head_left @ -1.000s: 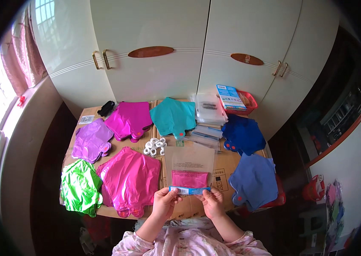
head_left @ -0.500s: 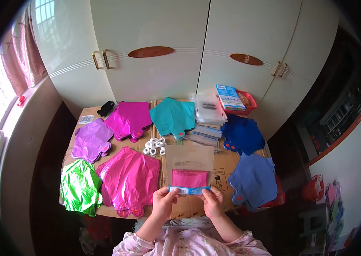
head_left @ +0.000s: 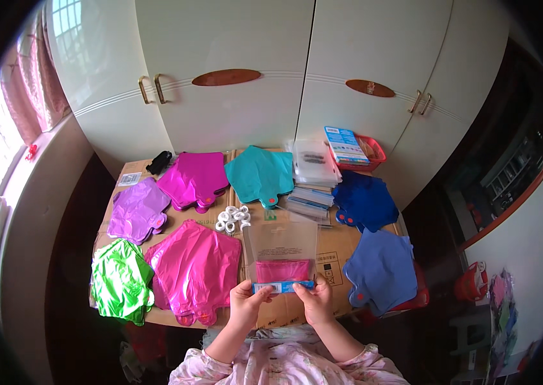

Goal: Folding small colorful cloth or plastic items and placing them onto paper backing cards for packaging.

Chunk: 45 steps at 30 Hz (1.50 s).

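Both hands grip a clear plastic bag (head_left: pixel 282 240) by its lower end. Inside lies a folded pink foil sheet (head_left: pixel 282 270), with a blue card strip (head_left: pixel 284 287) along the bag's bottom edge. My left hand (head_left: pixel 247 301) is closed on the left corner, its thumb on the strip. At the right part, my right hand (head_left: pixel 317 300) is closed too, thumb pressed on the strip. Left of the bag lies a stack of pink foil balloons (head_left: pixel 195 273); beyond its top edge sit several white ribbon rolls (head_left: pixel 231 219).
Flat foil balloons lie around the cardboard-covered table (head_left: pixel 300 313): green (head_left: pixel 120 282), lilac (head_left: pixel 138 208), magenta (head_left: pixel 194 179), teal (head_left: pixel 260 173), dark blue (head_left: pixel 366 200) and slate blue (head_left: pixel 382 269). Clear bags (head_left: pixel 315 163) and a red basket (head_left: pixel 377 153) stand at the back, before a white cupboard (head_left: pixel 220 38).
The bag has shifted slightly left and its far end has dipped. My right thumb has slid inward along the blue strip.
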Motion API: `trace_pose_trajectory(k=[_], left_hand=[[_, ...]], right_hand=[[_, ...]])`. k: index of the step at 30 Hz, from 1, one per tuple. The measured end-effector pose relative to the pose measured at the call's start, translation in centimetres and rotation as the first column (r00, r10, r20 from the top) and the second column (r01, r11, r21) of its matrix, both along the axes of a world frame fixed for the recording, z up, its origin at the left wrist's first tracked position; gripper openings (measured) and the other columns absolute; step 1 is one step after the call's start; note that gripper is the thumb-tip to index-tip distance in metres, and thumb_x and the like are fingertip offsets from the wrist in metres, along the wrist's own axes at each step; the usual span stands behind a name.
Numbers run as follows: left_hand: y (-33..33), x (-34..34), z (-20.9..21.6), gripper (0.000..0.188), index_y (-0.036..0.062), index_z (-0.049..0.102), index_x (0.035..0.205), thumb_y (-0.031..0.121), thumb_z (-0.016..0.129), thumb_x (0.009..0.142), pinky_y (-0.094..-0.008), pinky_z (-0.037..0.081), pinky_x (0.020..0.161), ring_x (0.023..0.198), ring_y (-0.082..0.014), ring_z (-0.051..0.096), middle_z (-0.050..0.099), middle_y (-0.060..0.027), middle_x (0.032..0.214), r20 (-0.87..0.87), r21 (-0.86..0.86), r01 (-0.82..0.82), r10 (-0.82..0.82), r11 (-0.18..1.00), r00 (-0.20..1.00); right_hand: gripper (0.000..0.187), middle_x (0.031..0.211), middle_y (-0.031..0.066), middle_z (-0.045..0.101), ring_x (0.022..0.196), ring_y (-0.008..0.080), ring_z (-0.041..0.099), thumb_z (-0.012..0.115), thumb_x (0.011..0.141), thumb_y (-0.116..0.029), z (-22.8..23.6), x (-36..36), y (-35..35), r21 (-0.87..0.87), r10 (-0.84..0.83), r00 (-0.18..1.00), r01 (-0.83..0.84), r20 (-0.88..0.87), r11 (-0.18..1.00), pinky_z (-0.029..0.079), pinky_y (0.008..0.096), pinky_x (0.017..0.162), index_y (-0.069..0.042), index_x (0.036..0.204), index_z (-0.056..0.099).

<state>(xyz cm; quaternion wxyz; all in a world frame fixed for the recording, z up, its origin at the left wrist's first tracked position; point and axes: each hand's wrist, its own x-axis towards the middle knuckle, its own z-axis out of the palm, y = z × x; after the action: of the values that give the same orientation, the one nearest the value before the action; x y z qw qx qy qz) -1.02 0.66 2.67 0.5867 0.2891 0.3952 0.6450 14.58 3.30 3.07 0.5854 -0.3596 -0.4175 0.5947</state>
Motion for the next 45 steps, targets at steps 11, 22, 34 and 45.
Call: trace_pose_trajectory(k=[11, 22, 34, 45], left_hand=[[-0.3, 0.7, -0.1, 0.007, 0.0, 0.065, 0.089, 0.003, 0.067, 0.084, -0.0231, 0.051, 0.062, 0.07, -0.0102, 0.064, 0.069, -0.0071, 0.082, -0.04, 0.044, -0.076, 0.078, 0.996, 0.996], [-1.0, 1.6, -0.5, 0.009, -0.0016, 0.064, 0.094, 0.001, 0.065, 0.085, -0.0228, 0.052, 0.067, 0.074, -0.0104, 0.064, 0.069, -0.0066, 0.084, -0.147, 0.117, -0.102, 0.118, 0.988, 0.982], [-0.1, -0.5, -0.3, 0.008, -0.002, 0.061, 0.092, 0.005, 0.062, 0.088, -0.0243, 0.054, 0.061, 0.069, -0.0147, 0.067, 0.068, -0.0098, 0.081, -0.046, -0.003, -0.078, 0.078, 0.997, 0.996], [-0.1, -0.2, -0.6, 0.01, -0.0014, 0.063, 0.088, 0.009, 0.064, 0.087, -0.0244, 0.052, 0.055, 0.062, -0.0148, 0.066, 0.068, -0.0102, 0.078, -0.029, -0.065, -0.051, 0.05, 0.997, 0.998]], right_hand=[[0.023, 0.088, 0.0005, 0.06, 0.078, 0.0058, 0.055, 0.068, 0.082, -0.001, -0.9, -0.6, -0.1, -0.02, -0.028, 1.0, 0.028, -0.01, 0.999, 0.046, 0.0226, 0.072, -0.006, 0.096, 0.051], [0.034, 0.095, 0.002, 0.06, 0.087, 0.0098, 0.059, 0.07, 0.078, 0.003, 0.5, -2.3, -0.2, -0.027, -0.095, 0.991, 0.092, -0.094, 0.995, 0.048, 0.0258, 0.08, -0.006, 0.104, 0.049], [0.009, 0.086, 0.0008, 0.064, 0.068, 0.0057, 0.054, 0.061, 0.091, -0.014, 1.8, 1.4, 0.2, -0.038, 0.22, 0.97, -0.217, 0.104, 0.975, 0.044, 0.0212, 0.063, -0.005, 0.092, 0.061], [0.013, 0.086, 0.0046, 0.066, 0.076, 0.0108, 0.063, 0.062, 0.09, -0.011, -1.0, 1.6, 1.0, 0.031, 0.144, 0.987, -0.146, 0.069, 0.989, 0.052, 0.024, 0.073, -0.001, 0.096, 0.057]])
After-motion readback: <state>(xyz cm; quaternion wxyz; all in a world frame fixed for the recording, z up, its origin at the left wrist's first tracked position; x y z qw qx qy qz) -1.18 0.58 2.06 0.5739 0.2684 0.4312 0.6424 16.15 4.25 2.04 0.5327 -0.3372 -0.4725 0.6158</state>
